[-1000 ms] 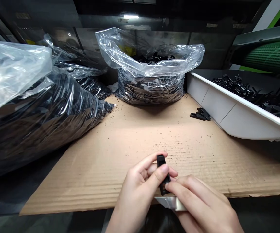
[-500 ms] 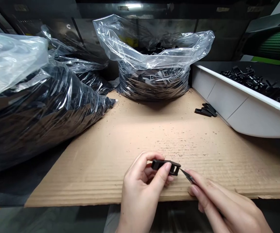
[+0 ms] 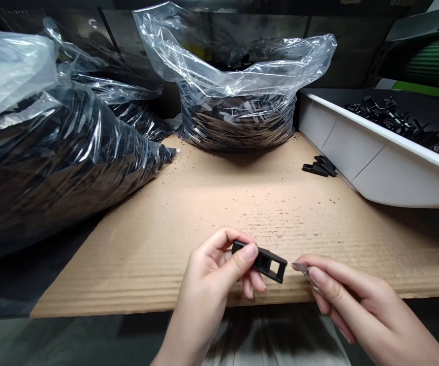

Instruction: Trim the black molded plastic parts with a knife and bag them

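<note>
Currently we log: left hand (image 3: 212, 274) pinching a black plastic part (image 3: 260, 260) above the cardboard sheet's (image 3: 242, 203) near edge. Right hand (image 3: 349, 305) closed on a thin blade (image 3: 301, 267), its tip just beside the part. Clear bags (image 3: 238, 101) of black pieces line the left and far edges. White tray (image 3: 375, 162) at the right edge.

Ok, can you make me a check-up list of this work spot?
Surface: brown corrugated cardboard sheet, dotted with dark specks.
Job's things: small black rectangular plastic frame; thin silvery metal tool, its tip just apart from the frame.
Clutter: little pile of black plastic pieces beside the white plastic tray.
Hands: left hand pinches the frame; right hand grips the tool.
Cables: nothing seen.
Surroundings: clear plastic bags stuffed with black parts at back and left; tray holds more black parts.
</note>
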`<action>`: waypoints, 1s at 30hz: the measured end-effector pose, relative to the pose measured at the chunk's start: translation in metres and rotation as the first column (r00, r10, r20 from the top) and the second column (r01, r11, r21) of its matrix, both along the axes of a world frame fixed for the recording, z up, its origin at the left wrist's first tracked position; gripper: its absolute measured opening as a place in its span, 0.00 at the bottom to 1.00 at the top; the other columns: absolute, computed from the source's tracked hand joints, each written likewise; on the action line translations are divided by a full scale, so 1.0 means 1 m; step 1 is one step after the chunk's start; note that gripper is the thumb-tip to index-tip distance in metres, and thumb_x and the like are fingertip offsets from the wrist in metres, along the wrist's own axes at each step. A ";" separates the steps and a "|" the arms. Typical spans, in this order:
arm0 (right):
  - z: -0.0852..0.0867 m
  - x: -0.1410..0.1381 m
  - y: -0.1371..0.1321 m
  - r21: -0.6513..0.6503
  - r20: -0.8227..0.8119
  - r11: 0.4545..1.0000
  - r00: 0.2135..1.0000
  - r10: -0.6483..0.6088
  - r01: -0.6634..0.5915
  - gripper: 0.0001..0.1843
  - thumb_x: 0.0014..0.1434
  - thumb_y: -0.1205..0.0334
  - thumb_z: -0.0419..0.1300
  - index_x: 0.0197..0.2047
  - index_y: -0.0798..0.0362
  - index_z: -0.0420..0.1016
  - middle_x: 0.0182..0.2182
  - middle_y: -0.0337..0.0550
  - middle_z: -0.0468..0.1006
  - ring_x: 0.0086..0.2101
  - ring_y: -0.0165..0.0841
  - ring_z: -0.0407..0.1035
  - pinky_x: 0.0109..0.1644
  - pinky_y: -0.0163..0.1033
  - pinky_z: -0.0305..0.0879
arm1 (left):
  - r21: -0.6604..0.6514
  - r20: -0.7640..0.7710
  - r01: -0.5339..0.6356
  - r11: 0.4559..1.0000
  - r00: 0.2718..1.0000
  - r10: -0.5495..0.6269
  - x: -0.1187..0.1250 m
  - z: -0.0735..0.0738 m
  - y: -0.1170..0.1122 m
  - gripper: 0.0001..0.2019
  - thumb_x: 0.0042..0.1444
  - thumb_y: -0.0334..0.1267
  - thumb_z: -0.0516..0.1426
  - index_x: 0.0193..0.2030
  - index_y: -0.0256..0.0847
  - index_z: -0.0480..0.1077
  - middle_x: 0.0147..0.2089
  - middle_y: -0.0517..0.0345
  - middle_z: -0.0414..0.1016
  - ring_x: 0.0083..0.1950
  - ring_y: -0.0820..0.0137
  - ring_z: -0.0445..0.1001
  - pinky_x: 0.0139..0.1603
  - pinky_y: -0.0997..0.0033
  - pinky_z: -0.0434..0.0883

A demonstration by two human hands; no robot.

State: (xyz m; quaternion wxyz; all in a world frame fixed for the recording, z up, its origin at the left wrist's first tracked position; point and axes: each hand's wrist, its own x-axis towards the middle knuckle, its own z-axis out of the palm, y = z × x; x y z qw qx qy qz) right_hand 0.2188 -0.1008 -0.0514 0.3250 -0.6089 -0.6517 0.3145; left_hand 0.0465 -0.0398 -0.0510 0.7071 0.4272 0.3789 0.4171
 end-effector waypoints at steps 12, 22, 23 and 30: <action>0.016 -0.019 0.014 -0.390 -0.321 0.916 0.947 -0.034 -0.099 0.19 0.58 0.50 0.48 0.22 0.54 0.61 0.15 0.30 0.57 0.16 0.19 0.47 0.19 0.29 0.42 | -0.047 0.110 0.106 0.993 0.989 -0.101 -0.004 0.000 0.000 0.03 0.52 0.32 0.57 0.28 0.35 0.67 0.18 0.64 0.68 0.18 0.81 0.65 0.21 0.84 0.66; 0.021 -0.019 0.017 -0.435 -0.348 0.889 0.937 -0.018 -0.145 0.15 0.57 0.51 0.51 0.28 0.53 0.68 0.16 0.31 0.57 0.16 0.19 0.47 0.17 0.29 0.40 | -0.029 0.090 0.147 0.989 0.986 -0.143 -0.006 -0.003 0.003 0.04 0.51 0.34 0.56 0.29 0.36 0.67 0.16 0.63 0.67 0.17 0.80 0.63 0.20 0.82 0.62; 0.022 -0.019 0.017 -0.423 -0.343 0.892 0.939 0.003 -0.158 0.15 0.57 0.51 0.51 0.28 0.53 0.69 0.15 0.31 0.56 0.16 0.20 0.47 0.17 0.29 0.39 | -0.029 0.090 0.153 0.988 0.985 -0.150 -0.006 -0.003 0.003 0.04 0.51 0.34 0.57 0.29 0.36 0.67 0.16 0.63 0.67 0.16 0.80 0.63 0.20 0.82 0.61; 0.022 -0.010 0.022 -0.480 -0.397 0.821 0.911 0.112 -0.310 0.18 0.58 0.49 0.50 0.28 0.55 0.69 0.15 0.29 0.54 0.15 0.18 0.43 0.16 0.28 0.37 | -0.046 0.070 0.156 0.987 0.986 -0.153 -0.006 0.000 0.002 0.03 0.50 0.32 0.57 0.27 0.35 0.68 0.14 0.65 0.65 0.15 0.80 0.63 0.19 0.83 0.60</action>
